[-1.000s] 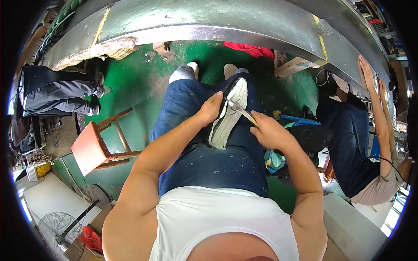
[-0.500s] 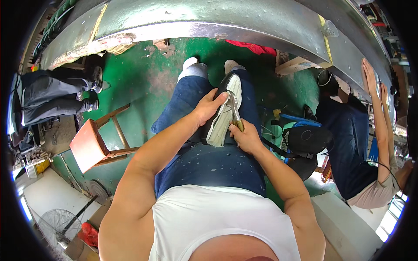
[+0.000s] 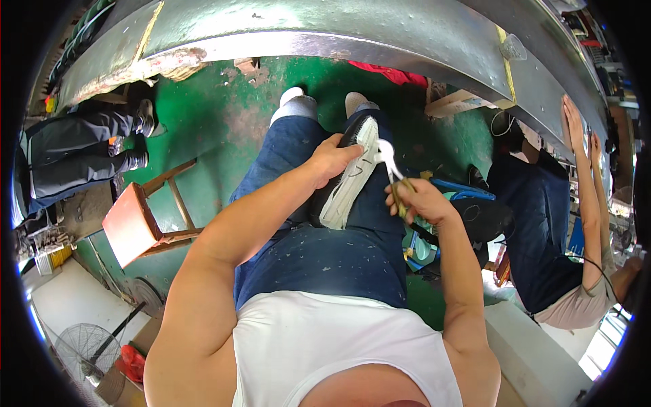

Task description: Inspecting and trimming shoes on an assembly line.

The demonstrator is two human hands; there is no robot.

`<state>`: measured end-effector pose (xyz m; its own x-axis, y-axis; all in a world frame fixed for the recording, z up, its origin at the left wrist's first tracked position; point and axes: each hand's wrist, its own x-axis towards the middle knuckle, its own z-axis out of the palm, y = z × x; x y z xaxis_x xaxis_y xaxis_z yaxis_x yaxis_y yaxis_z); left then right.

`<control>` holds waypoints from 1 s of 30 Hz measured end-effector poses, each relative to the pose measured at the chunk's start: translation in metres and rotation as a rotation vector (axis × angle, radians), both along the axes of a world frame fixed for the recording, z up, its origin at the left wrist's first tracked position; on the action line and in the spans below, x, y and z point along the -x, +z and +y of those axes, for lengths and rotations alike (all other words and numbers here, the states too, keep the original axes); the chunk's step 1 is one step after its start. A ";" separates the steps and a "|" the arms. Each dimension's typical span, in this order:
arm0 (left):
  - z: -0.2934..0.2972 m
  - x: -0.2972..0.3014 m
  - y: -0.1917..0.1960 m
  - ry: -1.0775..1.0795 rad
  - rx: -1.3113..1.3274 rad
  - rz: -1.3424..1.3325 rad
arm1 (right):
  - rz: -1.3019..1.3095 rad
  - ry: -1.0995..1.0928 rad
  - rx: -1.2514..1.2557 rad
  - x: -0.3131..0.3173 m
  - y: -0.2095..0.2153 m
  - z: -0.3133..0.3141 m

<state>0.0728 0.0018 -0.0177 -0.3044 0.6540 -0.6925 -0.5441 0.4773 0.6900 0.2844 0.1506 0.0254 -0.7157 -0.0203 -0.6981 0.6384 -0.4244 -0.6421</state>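
A shoe (image 3: 349, 186) lies bottom up across my thighs, its black upper edge folded around a pale whitish underside with several short dark marks. My left hand (image 3: 333, 161) is closed around its left side, with the thumb pressed on the underside near the middle. To the right of the shoe, my right hand (image 3: 424, 200) grips the handles of a pair of pincers (image 3: 393, 166). The pincers' metal head points up and left and lies close to the shoe's right edge. Blur hides whether the jaws touch it.
A metal-edged workbench (image 3: 285, 49) spans the far side. On the left stands a wooden stool (image 3: 132, 224) with an orange seat; a wire fan (image 3: 85, 346) is behind it. A co-worker's legs (image 3: 81, 146) show at left. Another person (image 3: 536, 224) sits at right, hands on the bench.
My right hand and the pincers have moved right, off the middle of the shoe's underside. My left hand stays on the shoe, which has barely shifted.
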 end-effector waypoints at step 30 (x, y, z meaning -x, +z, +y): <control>0.000 0.014 -0.004 -0.194 0.037 -0.092 | 0.182 0.778 -1.180 0.030 0.065 -0.050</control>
